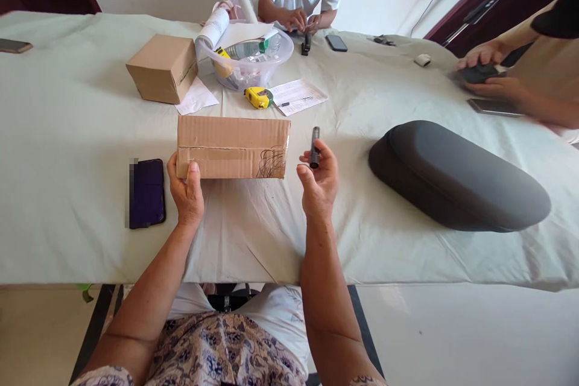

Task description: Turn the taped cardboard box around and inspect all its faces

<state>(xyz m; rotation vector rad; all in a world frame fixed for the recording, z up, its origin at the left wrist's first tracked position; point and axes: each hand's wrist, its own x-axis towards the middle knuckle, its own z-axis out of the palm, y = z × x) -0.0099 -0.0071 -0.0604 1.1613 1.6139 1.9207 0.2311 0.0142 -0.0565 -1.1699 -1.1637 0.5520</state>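
A brown cardboard box [226, 157] with a taped seam faces me, black scribbled lines near its right end. My left hand [187, 190] grips the box's lower left corner, its thumb on the near face and the other fingers partly hidden behind. Just right of the box, palm up, my right hand [320, 178] holds a short dark grey cylinder [315, 146] in its fingers. That cylinder looks like a thick marker or a small torch; I cannot tell which. A gap separates my right hand from the box.
Left lies a dark phone [150, 193]; right, a large dark grey padded seat-like object [456, 178]. Behind are another carton [163, 69], a clear basin [283, 57] of items, a yellow tape measure [259, 97] and a paper sheet [303, 91]. Two other people work at the table.
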